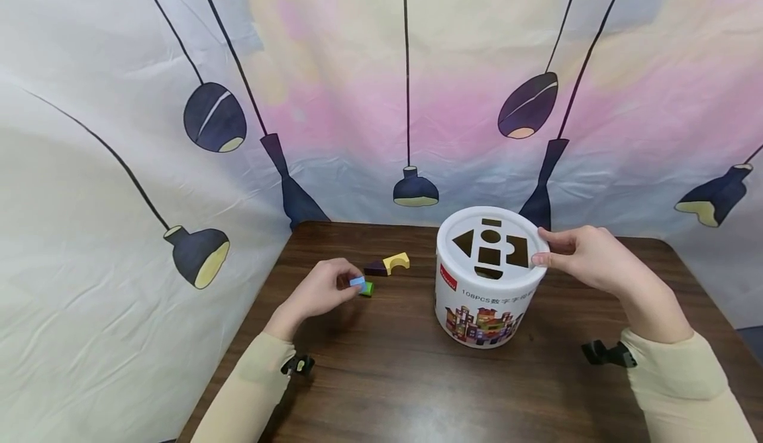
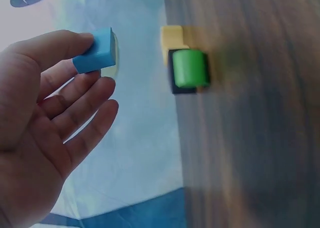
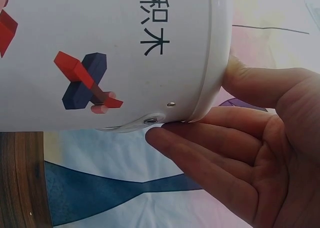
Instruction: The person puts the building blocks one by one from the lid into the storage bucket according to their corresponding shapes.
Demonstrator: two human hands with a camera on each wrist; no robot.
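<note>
The left hand (image 1: pixel 318 291) pinches a blue block (image 1: pixel 357 282) near the wooden surface's (image 1: pixel 387 377) left edge, just above a green block (image 1: pixel 367 289). The right hand (image 1: pixel 581 255) clasps the white shape-sorter bucket's (image 1: pixel 485 297) lid rim, apparently lightly.

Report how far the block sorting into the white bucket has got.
Done: the shape-cutout lid sits on the white bucket; what is inside cannot be seen. In hand: the left hand pinches a blue block just above the table, while the right hand holds the lid's rim. Left: the green block, purple block and yellow arch block lie loose on the table.
</note>
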